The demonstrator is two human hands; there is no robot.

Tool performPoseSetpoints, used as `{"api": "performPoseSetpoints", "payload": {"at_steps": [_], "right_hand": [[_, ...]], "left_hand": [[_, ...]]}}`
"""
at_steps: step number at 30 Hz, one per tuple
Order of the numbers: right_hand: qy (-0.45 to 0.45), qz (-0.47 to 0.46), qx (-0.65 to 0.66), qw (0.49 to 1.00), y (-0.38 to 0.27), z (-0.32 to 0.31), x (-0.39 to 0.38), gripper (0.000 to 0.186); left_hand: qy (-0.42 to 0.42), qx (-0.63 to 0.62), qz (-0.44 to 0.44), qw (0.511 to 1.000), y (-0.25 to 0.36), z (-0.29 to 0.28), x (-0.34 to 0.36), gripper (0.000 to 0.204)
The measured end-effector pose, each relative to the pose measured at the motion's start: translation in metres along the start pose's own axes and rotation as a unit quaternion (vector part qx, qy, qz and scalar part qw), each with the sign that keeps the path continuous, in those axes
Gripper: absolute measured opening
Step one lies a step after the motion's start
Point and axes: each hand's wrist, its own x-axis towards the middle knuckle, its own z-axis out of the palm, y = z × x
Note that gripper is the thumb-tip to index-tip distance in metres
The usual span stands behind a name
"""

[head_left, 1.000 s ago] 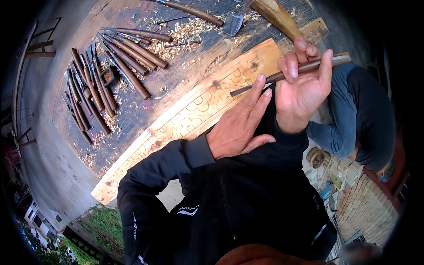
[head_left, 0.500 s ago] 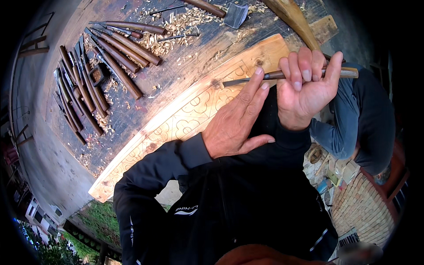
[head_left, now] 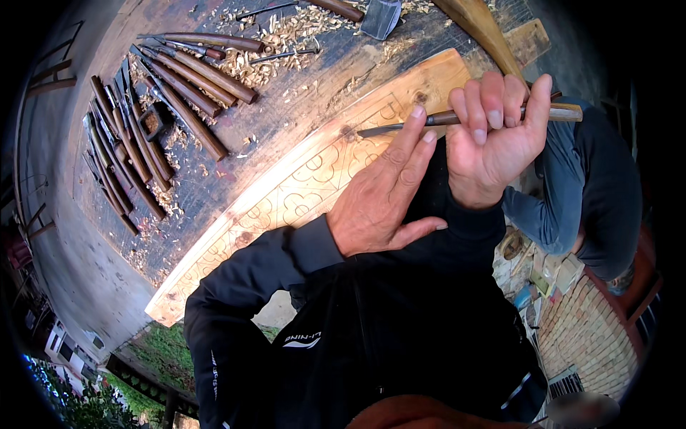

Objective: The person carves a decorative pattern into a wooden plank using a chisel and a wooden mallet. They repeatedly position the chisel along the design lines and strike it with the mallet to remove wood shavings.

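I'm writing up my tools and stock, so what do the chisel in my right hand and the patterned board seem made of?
Chisel handle: probably wood, brown and smooth with a soft shine, perhaps varnished. Its blade: likely steel, thin and dark. Patterned board: pale, apparently unvarnished wood, showing knots; species unclear.

Smooth wooden handle [head_left: 564, 112], metal blade [head_left: 379, 131]

Carving tools [head_left: 189, 120] were laid on the table's [head_left: 286, 118] left, with shavings [head_left: 286, 36] scattered to their right, on the far side. Along the near edge the board [head_left: 304, 182] was set; a person [head_left: 606, 171] was seen farther right.
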Motion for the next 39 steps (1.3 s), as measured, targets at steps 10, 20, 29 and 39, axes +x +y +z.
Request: {"api": "performPoseSetpoints", "payload": {"at_steps": [10, 20, 29, 39], "right_hand": [[0.005, -0.066, -0.098, 0.993, 0.011, 0.019, -0.015, 0.057], [-0.022, -0.098, -0.069, 0.993, 0.017, 0.038, -0.051, 0.059], [-0.067, -0.169, -0.071, 0.981, -0.039, 0.024, -0.028, 0.051], [-0.107, -0.242, -0.185, 0.946, -0.051, 0.028, -0.018, 0.047]], "left_hand": [[0.070, 0.026, 0.027, 0.997, 0.002, 0.009, -0.006, 0.120], [0.069, 0.062, 0.094, 0.991, 0.021, 0.006, -0.028, 0.109], [0.052, 0.218, 0.165, 0.961, 0.042, -0.031, -0.027, 0.057], [-0.332, -0.007, 0.125, 0.935, 0.047, -0.006, -0.056, 0.035]]}}
